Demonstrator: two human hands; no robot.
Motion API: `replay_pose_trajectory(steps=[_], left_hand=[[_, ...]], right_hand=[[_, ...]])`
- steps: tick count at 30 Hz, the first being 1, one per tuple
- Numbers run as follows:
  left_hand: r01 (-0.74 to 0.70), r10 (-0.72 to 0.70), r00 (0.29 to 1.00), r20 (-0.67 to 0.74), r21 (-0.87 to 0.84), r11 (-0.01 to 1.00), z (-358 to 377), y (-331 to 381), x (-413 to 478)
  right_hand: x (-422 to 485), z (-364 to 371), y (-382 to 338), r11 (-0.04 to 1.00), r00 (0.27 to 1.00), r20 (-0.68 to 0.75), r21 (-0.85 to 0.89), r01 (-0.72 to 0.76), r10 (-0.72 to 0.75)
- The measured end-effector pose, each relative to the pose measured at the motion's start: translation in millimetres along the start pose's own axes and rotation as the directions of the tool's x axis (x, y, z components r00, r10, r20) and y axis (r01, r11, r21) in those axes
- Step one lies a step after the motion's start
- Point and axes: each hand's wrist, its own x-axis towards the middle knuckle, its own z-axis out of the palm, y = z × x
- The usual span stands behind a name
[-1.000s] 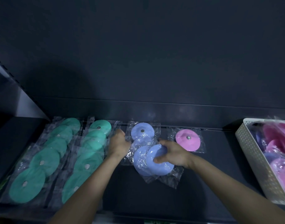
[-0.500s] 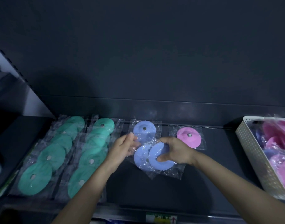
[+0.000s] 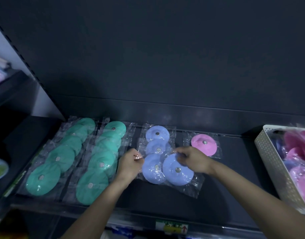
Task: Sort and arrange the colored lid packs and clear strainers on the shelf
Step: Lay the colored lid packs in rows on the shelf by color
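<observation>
Blue lid packs lie in a short row on the dark shelf (image 3: 217, 195). The nearest blue pack (image 3: 178, 171) lies askew, and my right hand (image 3: 193, 160) pinches the plastic at its top edge. My left hand (image 3: 131, 164) pinches the left edge of the wrapper of the blue pack beside it (image 3: 152, 169). Two more blue packs (image 3: 156, 133) overlap behind them. Two rows of overlapping green lid packs (image 3: 96, 163) fill the shelf's left part. A single pink lid pack (image 3: 203, 144) lies behind my right hand.
A white perforated basket (image 3: 269, 163) at the right holds pink and purple lid packs. The dark back panel rises behind the shelf. A label strip (image 3: 171, 226) runs along the shelf's front edge. Another shelf bay with light items sits at the far left.
My right hand lifted off the nearest blue disc and now pinches its wrapper's top edge. My left hand closed from spread fingers onto the neighbouring blue pack's plastic. The camera moved closer.
</observation>
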Motion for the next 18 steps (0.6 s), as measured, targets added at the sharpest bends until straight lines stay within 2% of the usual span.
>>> replay_pose_trajectory(steps=[2,5,10,15,18], left_hand=[[0.038,-0.038,0.999,0.005,-0.058,0.998,3,3,-1],[0.044,-0.043,0.999,-0.025,0.004,0.999,4,3,-4],[0.006,-0.004,0.998,-0.067,0.029,1.0,2,1,-4],[-0.102,0.109,0.984,-0.137,0.06,0.993,1,-2,-9],[-0.18,0.201,0.967,-0.155,0.143,0.973,-2,-7,-17]], right_hand=[[0,1,-2,1.0,1.0,-0.014,0.027,0.006,-0.005],[-2,3,-7,0.991,0.999,-0.007,0.129,0.033,-0.032],[4,25,-19,0.996,0.998,-0.021,0.069,0.062,-0.061],[8,48,-33,0.991,0.993,-0.098,0.117,0.072,-0.061],[5,47,-28,0.99,0.977,-0.163,-0.065,0.124,-0.133]])
